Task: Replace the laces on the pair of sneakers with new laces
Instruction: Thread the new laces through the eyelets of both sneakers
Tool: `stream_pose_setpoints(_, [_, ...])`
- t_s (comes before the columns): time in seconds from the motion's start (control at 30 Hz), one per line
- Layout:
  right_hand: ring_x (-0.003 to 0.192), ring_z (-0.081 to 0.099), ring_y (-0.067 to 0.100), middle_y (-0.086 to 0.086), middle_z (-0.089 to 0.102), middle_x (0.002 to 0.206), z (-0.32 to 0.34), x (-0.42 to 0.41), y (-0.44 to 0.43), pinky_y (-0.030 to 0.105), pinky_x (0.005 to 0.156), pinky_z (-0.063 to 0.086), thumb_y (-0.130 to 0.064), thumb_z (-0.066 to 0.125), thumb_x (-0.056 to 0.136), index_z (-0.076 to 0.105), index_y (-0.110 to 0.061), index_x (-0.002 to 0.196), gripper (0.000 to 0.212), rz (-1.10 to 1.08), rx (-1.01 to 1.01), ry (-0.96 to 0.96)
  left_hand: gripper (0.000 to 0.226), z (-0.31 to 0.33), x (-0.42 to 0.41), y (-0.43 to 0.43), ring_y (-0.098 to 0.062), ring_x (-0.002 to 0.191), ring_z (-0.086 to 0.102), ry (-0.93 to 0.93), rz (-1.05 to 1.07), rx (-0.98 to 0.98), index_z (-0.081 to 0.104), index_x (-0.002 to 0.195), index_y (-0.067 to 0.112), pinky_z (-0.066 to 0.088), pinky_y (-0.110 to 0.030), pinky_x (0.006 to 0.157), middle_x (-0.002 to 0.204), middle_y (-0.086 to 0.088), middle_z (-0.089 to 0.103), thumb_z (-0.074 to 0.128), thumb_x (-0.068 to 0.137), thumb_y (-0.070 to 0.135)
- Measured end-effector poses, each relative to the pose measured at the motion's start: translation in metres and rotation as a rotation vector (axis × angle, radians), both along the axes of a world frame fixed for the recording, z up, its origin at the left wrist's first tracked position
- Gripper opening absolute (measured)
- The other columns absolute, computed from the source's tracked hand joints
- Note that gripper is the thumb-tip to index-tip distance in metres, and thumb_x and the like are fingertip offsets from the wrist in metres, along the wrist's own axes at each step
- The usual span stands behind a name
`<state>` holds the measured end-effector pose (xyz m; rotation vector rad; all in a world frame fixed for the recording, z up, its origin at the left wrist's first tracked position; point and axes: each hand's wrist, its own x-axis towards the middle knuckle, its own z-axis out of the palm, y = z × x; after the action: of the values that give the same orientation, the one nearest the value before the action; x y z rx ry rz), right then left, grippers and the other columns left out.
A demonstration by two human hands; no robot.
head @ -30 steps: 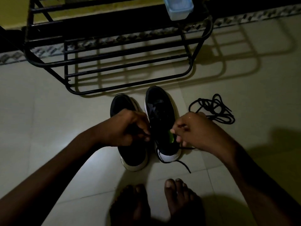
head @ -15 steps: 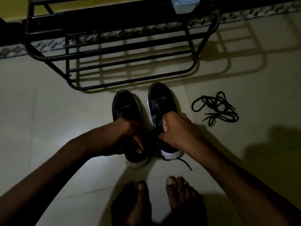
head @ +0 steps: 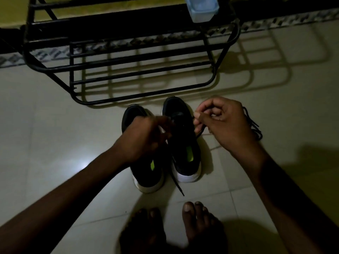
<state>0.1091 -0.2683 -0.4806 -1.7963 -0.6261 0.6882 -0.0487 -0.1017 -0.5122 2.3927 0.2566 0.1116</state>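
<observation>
Tiled floor (head: 55,125), right hand (head: 222,123) pinching lace (head: 200,132)

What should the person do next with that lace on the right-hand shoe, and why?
Probably keep drawing the lace out sideways with the right hand. That hand pinches it beside the right sneaker, the left hand is at the eyelets, and a loose end trails past the heel, so it looks partly unthreaded.

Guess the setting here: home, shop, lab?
Most likely a home, by an entryway wall: a black metal shoe rack stands on a tiled floor, and the person's bare feet are beside the sneakers. The lighting is dim.
</observation>
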Motion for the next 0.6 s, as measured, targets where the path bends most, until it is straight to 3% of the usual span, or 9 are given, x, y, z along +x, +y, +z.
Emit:
stream_pose_setpoints(0.1, [0.059,0.068,0.018,0.008,0.072,0.073,0.003,0.001,0.002,0.027,0.061,0.056,-0.003,0.07,0.091,0.067,-0.007,0.089,0.005,0.015,0.073,-0.072,0.066,-0.001,0.024,-0.003,-0.004,0.113,0.064,0.053,-0.011,-0.263,0.052,0.142,0.018,0.056,-0.034,0.096,0.129,0.004,0.066,0.082,0.084,0.018])
stream_pose_setpoints(0.17, [0.063,0.069,0.01,0.007,0.072,0.075,-0.001,0.004,0.001,0.02,0.059,0.052,-0.005,0.07,0.091,0.066,-0.007,0.09,0.004,-0.02,0.095,-0.112,0.073,-0.001,0.036,-0.004,-0.011,0.115,0.066,0.124,-0.045,-0.532,0.046,0.147,0.015,0.055,-0.031,0.097,0.121,-0.002,0.069,0.082,0.084,0.011])
stream_pose_setpoints(0.27, [0.069,0.069,0.007,0.0,0.072,0.075,-0.015,0.014,-0.008,0.024,0.064,0.052,-0.011,0.07,0.092,0.069,-0.016,0.089,0.005,-0.073,0.053,-0.191,0.034,-0.004,0.052,-0.001,-0.004,0.095,0.071,0.039,0.119,-0.568,0.067,0.124,0.006,0.053,-0.019,0.083,0.098,0.003,0.075,0.074,0.09,0.008])
stream_pose_setpoints(0.33, [0.067,0.067,0.006,-0.002,0.072,0.072,-0.027,0.02,-0.017,0.025,0.067,0.052,-0.01,0.069,0.092,0.071,-0.019,0.087,0.01,-0.07,0.019,-0.186,0.013,-0.004,0.055,-0.001,0.003,0.071,0.064,-0.01,0.296,-0.673,0.072,0.103,0.0,0.046,-0.012,0.064,0.075,0.011,0.072,0.064,0.097,0.008])
stream_pose_setpoints(0.4, [0.071,0.069,0.01,-0.003,0.072,0.073,-0.04,0.023,-0.027,0.03,0.074,0.057,-0.008,0.068,0.093,0.072,-0.023,0.086,0.017,-0.053,-0.018,-0.168,0.016,-0.006,0.056,0.002,-0.005,0.065,0.056,0.033,0.426,-0.755,0.071,0.097,0.001,0.038,-0.017,0.054,0.074,0.006,0.067,0.06,0.101,0.011])
stream_pose_setpoints(0.47, [0.075,0.07,0.013,-0.004,0.072,0.075,-0.053,0.023,-0.036,0.035,0.078,0.057,-0.009,0.067,0.094,0.071,-0.027,0.086,0.021,-0.011,-0.081,-0.163,0.015,-0.011,0.054,0.006,-0.006,0.062,0.056,0.06,0.498,-0.76,0.07,0.093,0.006,0.04,-0.021,0.053,0.08,-0.003,0.067,0.059,0.101,0.014])
stream_pose_setpoints(0.6, [0.065,0.065,0.005,-0.003,0.071,0.068,-0.078,0.025,-0.056,0.034,0.067,0.052,-0.017,0.064,0.096,0.07,-0.026,0.079,0.02,0.085,-0.313,-0.176,0.022,-0.023,0.053,0.005,-0.004,0.049,0.059,0.078,0.753,-0.708,0.069,0.1,-0.005,0.049,-0.02,0.049,0.07,-0.005,0.063,0.06,0.102,0.015])
